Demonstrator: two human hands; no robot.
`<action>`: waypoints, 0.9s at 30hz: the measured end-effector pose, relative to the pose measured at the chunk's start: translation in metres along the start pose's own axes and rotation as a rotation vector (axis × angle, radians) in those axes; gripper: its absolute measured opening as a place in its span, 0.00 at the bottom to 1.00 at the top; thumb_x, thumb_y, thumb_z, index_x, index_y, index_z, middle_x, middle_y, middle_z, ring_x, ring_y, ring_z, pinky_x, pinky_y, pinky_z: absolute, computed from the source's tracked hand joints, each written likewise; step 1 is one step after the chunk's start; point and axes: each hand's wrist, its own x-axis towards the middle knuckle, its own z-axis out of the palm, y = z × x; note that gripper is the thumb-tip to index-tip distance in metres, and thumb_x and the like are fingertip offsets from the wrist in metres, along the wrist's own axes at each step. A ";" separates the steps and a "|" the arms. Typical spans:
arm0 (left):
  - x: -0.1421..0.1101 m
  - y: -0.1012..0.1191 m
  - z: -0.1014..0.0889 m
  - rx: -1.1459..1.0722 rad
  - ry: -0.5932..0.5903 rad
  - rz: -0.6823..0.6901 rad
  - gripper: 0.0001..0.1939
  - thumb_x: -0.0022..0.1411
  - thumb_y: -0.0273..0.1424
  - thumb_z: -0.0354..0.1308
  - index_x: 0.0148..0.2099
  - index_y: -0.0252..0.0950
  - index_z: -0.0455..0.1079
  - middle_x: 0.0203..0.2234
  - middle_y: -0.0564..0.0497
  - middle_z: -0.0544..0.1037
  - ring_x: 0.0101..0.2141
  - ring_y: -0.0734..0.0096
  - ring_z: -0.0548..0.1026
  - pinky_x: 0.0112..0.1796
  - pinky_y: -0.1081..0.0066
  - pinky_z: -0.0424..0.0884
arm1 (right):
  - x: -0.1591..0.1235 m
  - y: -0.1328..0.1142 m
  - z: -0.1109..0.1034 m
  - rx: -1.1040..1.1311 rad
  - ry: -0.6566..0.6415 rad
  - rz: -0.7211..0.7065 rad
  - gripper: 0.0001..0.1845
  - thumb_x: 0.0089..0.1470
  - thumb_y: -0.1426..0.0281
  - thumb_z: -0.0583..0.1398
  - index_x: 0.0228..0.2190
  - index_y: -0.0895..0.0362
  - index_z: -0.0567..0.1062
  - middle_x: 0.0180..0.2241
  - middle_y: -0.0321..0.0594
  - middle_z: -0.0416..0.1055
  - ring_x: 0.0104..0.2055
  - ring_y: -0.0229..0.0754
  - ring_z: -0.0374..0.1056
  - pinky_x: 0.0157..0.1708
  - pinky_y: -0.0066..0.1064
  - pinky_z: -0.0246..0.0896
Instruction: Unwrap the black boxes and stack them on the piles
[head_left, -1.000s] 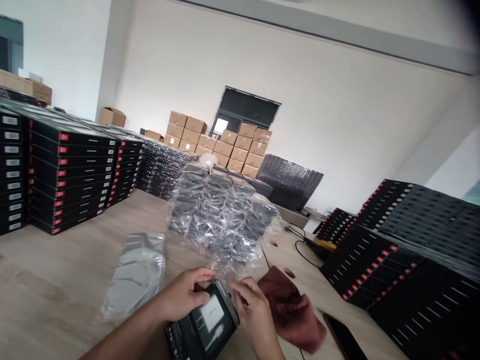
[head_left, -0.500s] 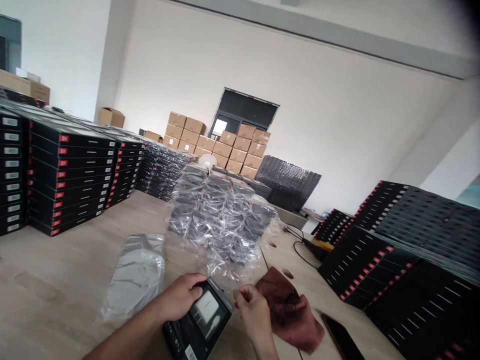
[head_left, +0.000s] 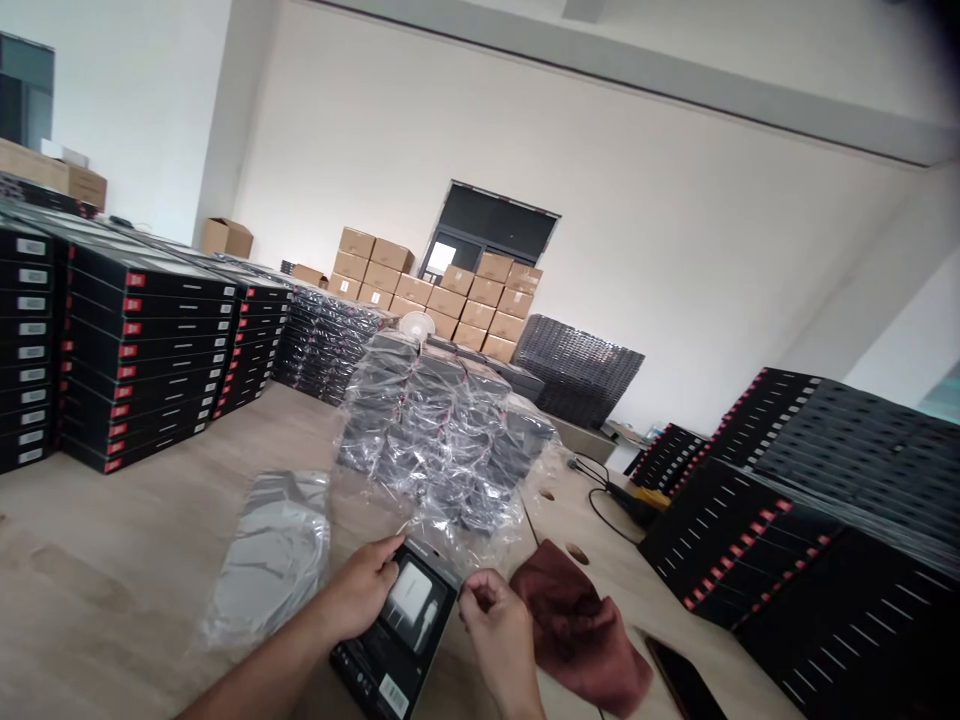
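My left hand point(head_left: 365, 590) grips the upper left edge of a black retail box point(head_left: 386, 650), its thumb lying on the front face. The box front shows a white charger and a cable plug, with a white label near the bottom. It is tilted, its top pointing away from me. My right hand point(head_left: 495, 625) is curled at the box's upper right edge, thumb and fingertips pinched together. Whether anything is between those fingertips I cannot make out. A dark red cloth point(head_left: 574, 630) lies just right of my right hand. Flat clear plastic bags point(head_left: 271, 550) lie to the left.
Plastic-wrapped boxes point(head_left: 442, 430) are piled ahead on the wooden table point(head_left: 150, 560). Stacks of black boxes point(head_left: 150, 360) stand at left, and more black boxes point(head_left: 795, 560) at right. A phone point(head_left: 682, 675) lies at the lower right. A black cable point(head_left: 611, 505) runs beyond the cloth.
The box has turned slightly, its front now showing more fully with the lower label in view. My right hand has shifted a little left, staying pinched at the box's edge. My left hand keeps its grip.
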 end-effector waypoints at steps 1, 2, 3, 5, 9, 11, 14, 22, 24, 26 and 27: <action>0.000 0.000 0.001 -0.017 -0.003 0.002 0.21 0.51 0.31 0.57 0.49 0.38 0.74 0.51 0.49 0.73 0.56 0.57 0.65 0.60 0.62 0.53 | 0.000 -0.001 0.000 -0.019 0.020 -0.011 0.08 0.48 0.66 0.56 0.21 0.55 0.70 0.18 0.33 0.68 0.20 0.38 0.64 0.22 0.26 0.59; 0.000 0.000 0.001 -0.040 -0.014 0.002 0.20 0.51 0.31 0.56 0.48 0.38 0.74 0.50 0.49 0.74 0.56 0.57 0.65 0.59 0.62 0.53 | -0.001 -0.002 0.000 -0.045 0.043 -0.030 0.09 0.49 0.65 0.56 0.22 0.55 0.70 0.18 0.33 0.68 0.21 0.38 0.65 0.23 0.26 0.59; 0.000 0.000 0.002 -0.066 -0.030 0.000 0.20 0.51 0.31 0.56 0.47 0.38 0.74 0.49 0.49 0.75 0.55 0.56 0.65 0.59 0.62 0.55 | -0.001 -0.003 0.001 -0.074 0.066 -0.057 0.09 0.50 0.65 0.56 0.22 0.55 0.70 0.19 0.33 0.69 0.21 0.38 0.65 0.24 0.26 0.59; 0.001 -0.002 0.003 -0.119 -0.052 -0.014 0.20 0.51 0.31 0.54 0.47 0.37 0.74 0.48 0.49 0.75 0.55 0.56 0.66 0.58 0.62 0.57 | -0.002 -0.005 0.001 -0.125 0.099 -0.122 0.10 0.51 0.64 0.56 0.23 0.55 0.70 0.19 0.34 0.69 0.21 0.38 0.66 0.25 0.26 0.60; 0.004 -0.006 0.005 -0.118 0.042 -0.065 0.25 0.51 0.29 0.54 0.53 0.33 0.70 0.54 0.46 0.71 0.57 0.59 0.63 0.59 0.64 0.53 | -0.002 -0.008 0.001 -0.149 0.091 -0.198 0.11 0.54 0.65 0.55 0.24 0.55 0.70 0.20 0.34 0.70 0.21 0.37 0.67 0.25 0.25 0.61; 0.003 -0.006 0.006 -0.111 0.040 -0.079 0.26 0.51 0.29 0.53 0.55 0.32 0.69 0.54 0.45 0.70 0.57 0.60 0.64 0.59 0.65 0.53 | -0.002 -0.009 0.000 -0.154 0.086 -0.219 0.10 0.54 0.65 0.55 0.24 0.55 0.70 0.20 0.34 0.70 0.21 0.37 0.67 0.25 0.24 0.61; 0.001 -0.002 0.007 -0.167 -0.025 -0.105 0.24 0.52 0.31 0.53 0.53 0.34 0.71 0.49 0.47 0.74 0.52 0.58 0.68 0.54 0.63 0.61 | -0.001 -0.010 -0.004 -0.160 0.075 -0.254 0.09 0.53 0.66 0.56 0.24 0.55 0.71 0.21 0.35 0.71 0.23 0.37 0.67 0.27 0.25 0.62; 0.001 0.000 0.006 -0.174 -0.031 -0.074 0.21 0.53 0.33 0.54 0.50 0.36 0.72 0.44 0.48 0.77 0.48 0.57 0.71 0.51 0.63 0.64 | 0.002 -0.006 -0.007 0.013 -0.048 -0.160 0.09 0.53 0.65 0.56 0.26 0.56 0.72 0.24 0.35 0.70 0.26 0.38 0.67 0.28 0.26 0.63; 0.002 -0.002 0.007 -0.127 0.027 -0.005 0.22 0.55 0.33 0.53 0.52 0.36 0.71 0.48 0.47 0.75 0.51 0.58 0.69 0.54 0.63 0.61 | 0.002 -0.007 -0.003 0.169 -0.046 -0.046 0.14 0.54 0.60 0.56 0.26 0.56 0.72 0.27 0.38 0.71 0.30 0.40 0.67 0.29 0.27 0.64; 0.001 -0.001 0.008 -0.078 0.065 0.074 0.22 0.58 0.33 0.51 0.55 0.35 0.68 0.51 0.46 0.72 0.53 0.60 0.67 0.56 0.64 0.59 | 0.001 -0.009 0.001 0.344 -0.050 0.083 0.18 0.54 0.55 0.55 0.26 0.57 0.72 0.28 0.39 0.71 0.31 0.42 0.68 0.29 0.29 0.65; 0.000 0.001 0.008 -0.060 0.074 0.112 0.22 0.59 0.33 0.51 0.56 0.35 0.66 0.52 0.46 0.71 0.53 0.61 0.67 0.56 0.64 0.59 | 0.001 -0.010 0.003 0.417 -0.056 0.136 0.20 0.54 0.54 0.56 0.25 0.57 0.72 0.28 0.39 0.70 0.30 0.42 0.68 0.29 0.29 0.66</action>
